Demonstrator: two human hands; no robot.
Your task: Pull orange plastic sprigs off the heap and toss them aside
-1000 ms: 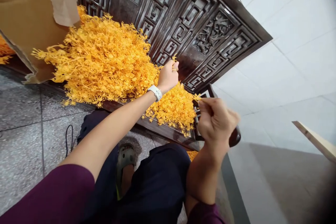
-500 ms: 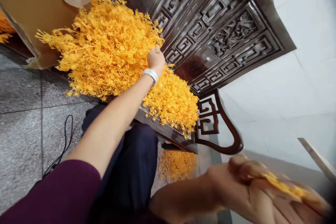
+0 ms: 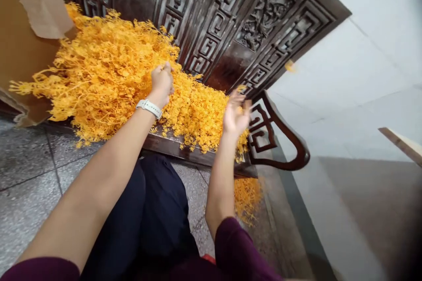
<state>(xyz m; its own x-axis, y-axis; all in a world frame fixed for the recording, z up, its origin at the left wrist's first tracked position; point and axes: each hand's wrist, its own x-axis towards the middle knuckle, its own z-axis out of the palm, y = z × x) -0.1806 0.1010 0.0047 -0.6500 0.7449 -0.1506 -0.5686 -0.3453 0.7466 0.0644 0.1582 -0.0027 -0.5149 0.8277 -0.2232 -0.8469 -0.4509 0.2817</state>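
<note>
A large heap of orange artificial-looking flower sprigs (image 3: 108, 66) lies along the dark wooden bench (image 3: 165, 144). My left hand (image 3: 161, 82), with a pale watch band (image 3: 150, 108) at its wrist, is closed over the middle of the heap; whatever its fingers grip is hidden. Over the heap's right end, my right hand (image 3: 235, 114) is raised palm up with fingers spread and slightly blurred. A small orange bit (image 3: 241, 88) shows at its fingertips. Another orange bit (image 3: 290, 66), smeared by motion, is in the air farther right.
Behind the heap rises the carved wooden backrest (image 3: 214, 22), with a curved armrest (image 3: 296, 158) at the right. A torn cardboard box (image 3: 23, 30) stands left. More orange sprigs (image 3: 247, 197) lie on the floor below the bench. A pale wall (image 3: 362, 96) is at right.
My right hand has swung from the lower right up to the heap's right end and opened; the orange piece in it is gone from the palm. My left hand stays closed at the heap.
</note>
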